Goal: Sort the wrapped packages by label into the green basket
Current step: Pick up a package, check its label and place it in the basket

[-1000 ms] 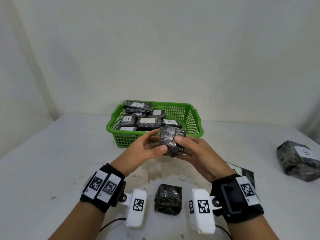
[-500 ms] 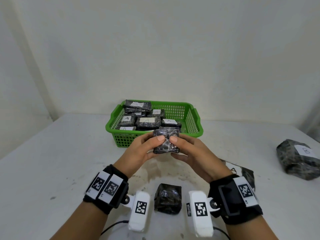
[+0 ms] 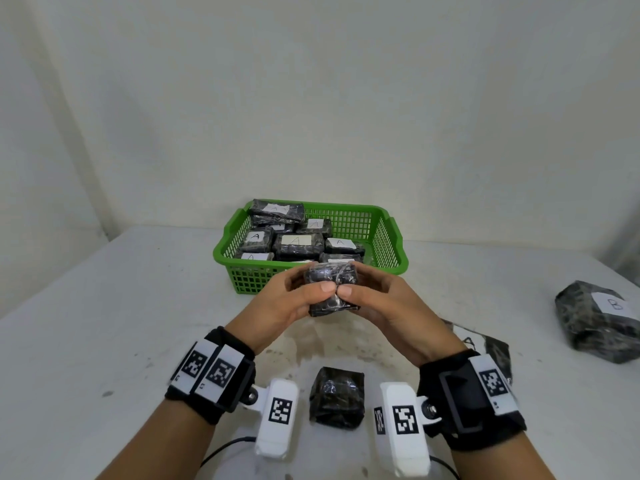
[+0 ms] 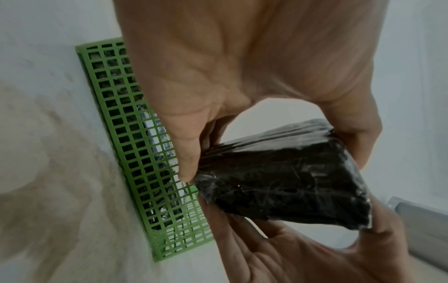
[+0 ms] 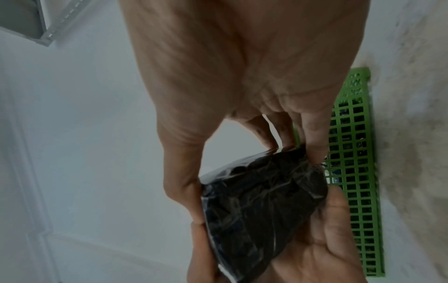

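Nearest to us, a dark wrapped bundle (image 3: 336, 396) lies on the table (image 3: 104, 323) between our wrists, no label showing on it. Just beyond, our left hand (image 3: 289, 304) and right hand (image 3: 381, 306) hold a package (image 3: 330, 289) between them above the table, close in front of the basket (image 3: 311, 278): fingers of both curl round its ends and the thumbs press on its near face, tips almost touching. A second ago this package stood tilted on edge with the thumbs apart; since then we have turned it flatter and closed the thumbs together over it. We judge that we are rolling it over to hunt for its label, since no white tag shows on any face in the head view or either wrist view, so it cannot yet be sorted. To the right, half hidden behind our right wrist, a flat parcel (image 3: 485, 344) shows what looks like an "A". Farther right sits a big lump (image 3: 595, 320) with a white tag reading "B". Farthest, inside the basket, several packs (image 3: 294, 244) carry white tags marked "A"; a few tags are too small to read.
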Motion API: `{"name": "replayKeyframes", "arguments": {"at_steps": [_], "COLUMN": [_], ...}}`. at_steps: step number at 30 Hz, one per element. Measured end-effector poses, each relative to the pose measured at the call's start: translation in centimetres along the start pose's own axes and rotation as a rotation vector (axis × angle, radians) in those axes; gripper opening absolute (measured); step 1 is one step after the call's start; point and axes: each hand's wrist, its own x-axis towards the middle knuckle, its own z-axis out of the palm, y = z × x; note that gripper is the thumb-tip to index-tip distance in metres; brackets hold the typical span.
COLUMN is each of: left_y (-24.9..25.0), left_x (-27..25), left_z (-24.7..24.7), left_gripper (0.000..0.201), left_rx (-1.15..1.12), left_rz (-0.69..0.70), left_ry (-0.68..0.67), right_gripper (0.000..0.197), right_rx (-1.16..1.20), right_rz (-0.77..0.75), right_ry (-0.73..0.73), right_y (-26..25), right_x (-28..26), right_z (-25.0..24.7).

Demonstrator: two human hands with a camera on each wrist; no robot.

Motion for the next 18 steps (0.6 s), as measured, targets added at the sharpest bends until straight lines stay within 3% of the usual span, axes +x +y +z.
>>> {"name": "replayKeyframes", "arguments": {"at_steps": [1,4,5,8,11,13,15,16,18], "left_y": [0.0,-0.3,-0.4,-0.5,-0.1,0.1,0.2,0.2,0.1], "left_x": [0.1,0.4,0.5,0.3,0.1,-0.1,-0.2,-0.3,-0.3], "left_z": [-0.1,-0.7,-0.9,-0.9,-0.6,-0.6,-0.5,-0.5,-0.4], "left_gripper": [0.077,0.094,0.103,0.119,0.109,0.104,0.106,0.109,0.118], "left_rx": [-0.005,0.012,0.039,0.072,0.086,0.114,0.137,0.150,0.188], "left_rz": [0.000,0.000,0.002,-0.017,0.004,0.062,0.121,0.135,0.133], "left_ry": [0.019,0.076,0.087,0.059,0.059,0.092,0.093,0.079,0.020], "right_gripper": [0.123,0.089,0.087,0.103,0.121,0.102,0.055,0.041,0.040], "right_rx": [-0.008,0.030,0.036,-0.007,-0.023,-0.012,-0.017,-0.007,0.025], "right_rz": [0.005,0.024,0.023,-0.009,-0.016,0.005,0.030,0.045,0.082], "right_ry": [-0.004,-0.072,-0.064,0.008,0.009,-0.020,-0.084,-0.103,-0.073], "right_y": [0.0,-0.4,-0.5,-0.4,-0.5,-0.7,-1.1,-1.4,-1.4], "right_x": [0.0,-0.3,-0.4,-0.3,-0.3,-0.5,-0.9,-1.1,-1.2], "right_z": [0.0,0.1,0.2,0.0,0.1,0.1,0.2,0.3,0.2]}}
